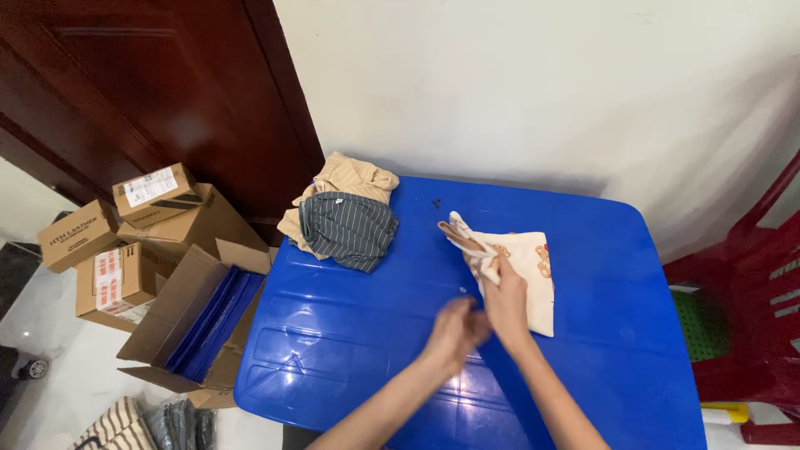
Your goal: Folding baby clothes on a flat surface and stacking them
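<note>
While a blue table (350,333) fills the view, a cream cloth (533,275) lies near its far right part. Right hand (506,296) pinches the cloth's bunched edge; left hand (457,327), loosely curled, holds nothing, just beside it.

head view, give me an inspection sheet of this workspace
surface: blue plastic table, a small dark speck near its far edge
job's things: cream printed cloth, partly folded
clutter: tan and dark striped clothes piled at the far left corner
grippers: right hand on the cloth; left hand beside it, touching the right
cables: nothing seen
surroundings: cardboard boxes on the floor left, dark wooden door, red plastic chair right
</note>
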